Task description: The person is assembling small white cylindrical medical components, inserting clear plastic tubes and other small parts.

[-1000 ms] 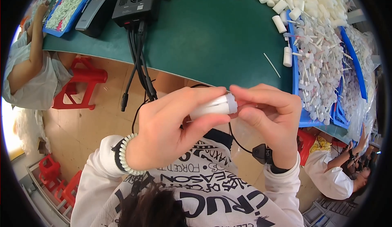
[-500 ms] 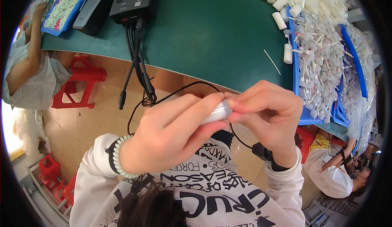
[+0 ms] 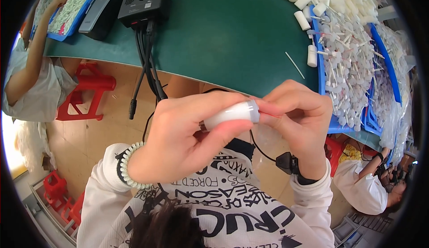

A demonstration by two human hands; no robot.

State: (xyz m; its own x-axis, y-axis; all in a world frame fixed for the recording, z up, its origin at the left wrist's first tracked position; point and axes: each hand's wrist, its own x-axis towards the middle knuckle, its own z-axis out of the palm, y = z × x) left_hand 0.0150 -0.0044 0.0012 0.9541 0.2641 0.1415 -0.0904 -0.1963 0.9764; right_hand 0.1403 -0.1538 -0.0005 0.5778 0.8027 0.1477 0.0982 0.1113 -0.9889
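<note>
Head view: at eleven o'clock from the hands, a black box [image 3: 144,3] is trailing cables off the green desk [image 3: 223,40]. The left hand [image 3: 178,134] is grasping a white cylinder [image 3: 230,115], which is lying between its thumb and curled fingers, its translucent end pointing toward three o'clock. There, the right hand [image 3: 301,112] is bunching its fingers close against that end; whether they are pinching anything is unclear. At twelve o'clock from the right hand, a thin white stick [image 3: 295,65] is resting; at two o'clock, a blue tray [image 3: 321,76] is holding stemmed pieces [image 3: 351,69].
</note>
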